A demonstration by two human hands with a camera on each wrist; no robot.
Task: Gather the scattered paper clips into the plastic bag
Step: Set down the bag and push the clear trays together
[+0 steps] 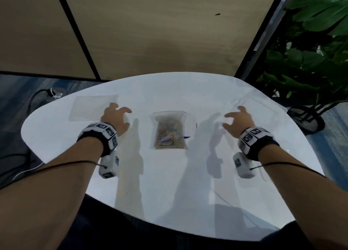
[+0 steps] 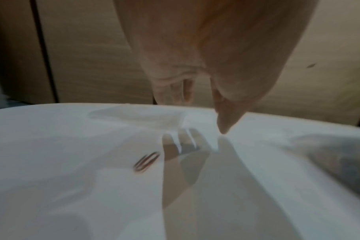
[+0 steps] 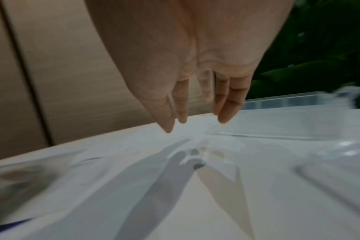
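A clear plastic bag (image 1: 169, 131) holding several coloured paper clips lies flat at the middle of the white table (image 1: 169, 193). My left hand (image 1: 120, 110) hovers left of the bag, fingers spread and loosely bent, holding nothing. In the left wrist view a single red paper clip (image 2: 146, 161) lies on the table just below and left of my left hand (image 2: 197, 112); the head view does not show it. My right hand (image 1: 233, 114) hovers right of the bag, open and empty, its fingers (image 3: 224, 113) pointing down above the table.
A flat clear plastic sheet (image 1: 94, 106) lies beyond my left hand. A clear plastic box (image 1: 261, 108) stands at the table's right edge. A white object with a blue edge (image 1: 191, 125) lies under the bag's right side. A plant (image 1: 310, 51) stands off to the right.
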